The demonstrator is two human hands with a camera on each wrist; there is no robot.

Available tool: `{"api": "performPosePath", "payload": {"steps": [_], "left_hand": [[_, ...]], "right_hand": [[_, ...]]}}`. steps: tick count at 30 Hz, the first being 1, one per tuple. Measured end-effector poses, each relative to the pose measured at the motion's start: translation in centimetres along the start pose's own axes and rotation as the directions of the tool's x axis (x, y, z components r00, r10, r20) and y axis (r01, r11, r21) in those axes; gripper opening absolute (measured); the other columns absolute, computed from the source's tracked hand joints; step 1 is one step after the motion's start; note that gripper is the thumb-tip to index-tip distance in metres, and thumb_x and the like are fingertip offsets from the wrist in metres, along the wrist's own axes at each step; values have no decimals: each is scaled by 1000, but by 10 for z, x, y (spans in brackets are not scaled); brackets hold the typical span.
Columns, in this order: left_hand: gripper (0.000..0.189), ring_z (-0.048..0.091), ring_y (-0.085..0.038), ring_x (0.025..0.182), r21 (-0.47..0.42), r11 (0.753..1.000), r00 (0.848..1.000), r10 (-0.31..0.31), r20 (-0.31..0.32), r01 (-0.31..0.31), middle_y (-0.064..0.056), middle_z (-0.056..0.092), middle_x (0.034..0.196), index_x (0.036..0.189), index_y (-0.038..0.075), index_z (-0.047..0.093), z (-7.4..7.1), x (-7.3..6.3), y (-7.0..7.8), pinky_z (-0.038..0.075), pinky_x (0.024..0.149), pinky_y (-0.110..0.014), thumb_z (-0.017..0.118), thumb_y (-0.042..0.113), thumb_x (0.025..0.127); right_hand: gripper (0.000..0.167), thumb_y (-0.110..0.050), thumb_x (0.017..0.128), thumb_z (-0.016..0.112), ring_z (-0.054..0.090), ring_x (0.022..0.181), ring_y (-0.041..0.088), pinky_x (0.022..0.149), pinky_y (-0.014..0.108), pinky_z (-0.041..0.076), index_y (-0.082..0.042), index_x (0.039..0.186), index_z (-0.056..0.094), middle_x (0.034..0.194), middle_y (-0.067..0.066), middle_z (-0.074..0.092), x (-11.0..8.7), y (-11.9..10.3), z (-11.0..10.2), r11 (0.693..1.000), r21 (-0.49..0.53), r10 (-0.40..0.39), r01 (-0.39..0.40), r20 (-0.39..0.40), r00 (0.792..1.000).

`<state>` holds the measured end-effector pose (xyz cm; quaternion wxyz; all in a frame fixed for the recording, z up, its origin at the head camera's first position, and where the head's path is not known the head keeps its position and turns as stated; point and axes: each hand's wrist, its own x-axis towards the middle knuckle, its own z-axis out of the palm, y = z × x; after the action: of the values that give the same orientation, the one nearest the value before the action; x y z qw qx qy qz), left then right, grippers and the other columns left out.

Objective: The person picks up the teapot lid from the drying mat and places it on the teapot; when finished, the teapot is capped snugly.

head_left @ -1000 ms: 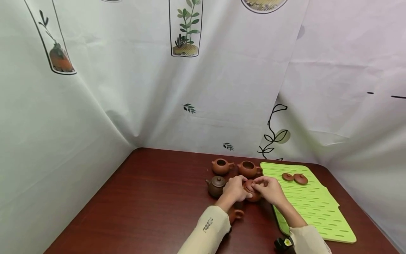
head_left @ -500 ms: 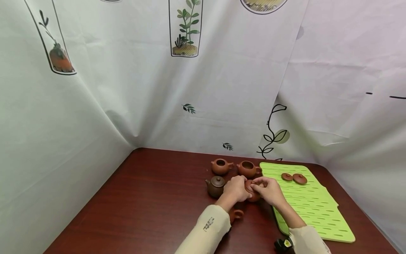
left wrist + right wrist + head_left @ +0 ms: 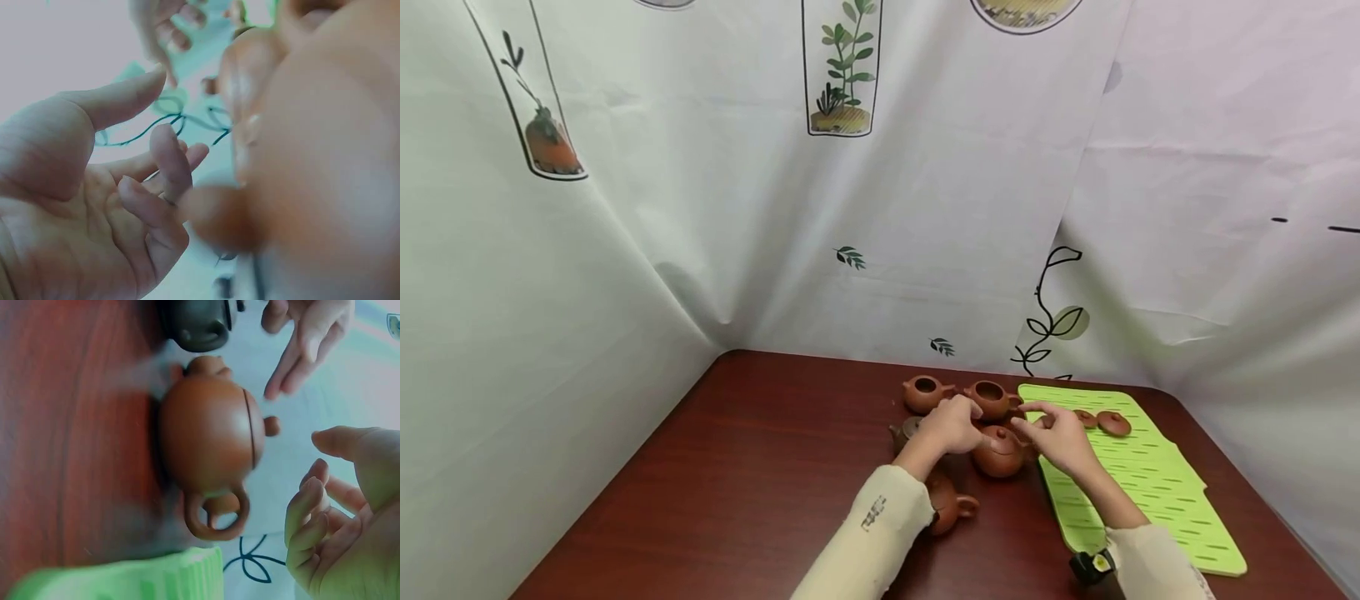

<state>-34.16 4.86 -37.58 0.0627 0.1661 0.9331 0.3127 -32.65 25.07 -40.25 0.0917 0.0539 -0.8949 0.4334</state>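
A reddish-brown clay teapot (image 3: pixel 997 454) stands on the table with its lid seated on top, its knob upright. My left hand (image 3: pixel 953 427) hovers to its left, apart from it, with fingers relaxed. On the other side my right hand (image 3: pixel 1060 435) is raised beside the handle, loosely curved around nothing. The right wrist view shows the lidded teapot (image 3: pixel 203 434) sideways, touched by neither hand. A dark brown teapot (image 3: pixel 907 431) is partly covered by my left hand. Nearer me, another clay teapot (image 3: pixel 946 504) is partly hidden behind the left sleeve.
Two lidless clay teapots, a smaller one (image 3: pixel 921 400) and a wider one (image 3: pixel 988 407), stand at the back. Two clay lids, one (image 3: pixel 1114 424) plainly seen, lie on the green slotted mat (image 3: pixel 1157 500) at right. Cloth walls (image 3: pixel 880 317) border the table.
Both hands have let go of the teapot and its lid and moved apart, left hand leftward, right hand rightward. The lidded teapot is now uncovered, and more of the front teapot shows.
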Motion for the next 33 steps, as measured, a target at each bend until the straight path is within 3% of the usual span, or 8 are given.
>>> {"api": "performPosePath", "payload": {"steps": [4, 8, 14, 25, 33], "left_hand": [[50, 62, -18, 111, -70, 997, 1000, 20, -1, -20, 2, 66, 125, 129, 13, 65, -22, -1, -5, 51, 89, -38, 80, 32, 85], [46, 57, -21, 120, -113, 993, 999, 29, -22, -32, 4, 65, 123, 127, 16, 65, -39, -4, -15, 43, 102, -49, 79, 31, 87], [47, 59, -22, 119, -138, 990, 998, 25, -62, -33, 0, 65, 126, 129, 15, 63, -53, -4, -31, 47, 97, -45, 77, 34, 88], [53, 57, -28, 120, -160, 987, 982, -59, -177, 30, -6, 59, 135, 137, 22, 56, -52, 1, -64, 47, 92, -52, 77, 29, 89], [55, 55, -32, 121, -167, 985, 976, -68, -207, 33, -10, 58, 133, 135, 15, 57, -45, 4, -84, 47, 91, -54, 80, 27, 86]], "right_hand": [[45, -28, 95, 70, 39, 45, 11, 43, 27, 34, 0, 130, 61, 63, 4, 57, 3, 1, -9, 999, -38, -11, 10, -21, 1000], [49, -30, 95, 69, 38, 45, 10, 42, 27, 33, -3, 134, 58, 61, 3, 55, 5, 2, -14, 1000, -3, 17, -17, -34, 999], [57, -43, 94, 68, 46, 53, 14, 49, 30, 38, -3, 133, 58, 69, 4, 59, 6, 5, -19, 995, -39, 92, -95, -83, 992], [64, -50, 93, 65, 51, 58, 17, 52, 33, 41, -1, 133, 57, 76, 8, 62, 7, 14, -26, 988, -48, 141, -147, -105, 984], [57, -39, 94, 68, 48, 54, 16, 49, 32, 40, 1, 132, 57, 80, 13, 63, 8, 23, -27, 988, -61, 134, -141, -114, 984]]}}
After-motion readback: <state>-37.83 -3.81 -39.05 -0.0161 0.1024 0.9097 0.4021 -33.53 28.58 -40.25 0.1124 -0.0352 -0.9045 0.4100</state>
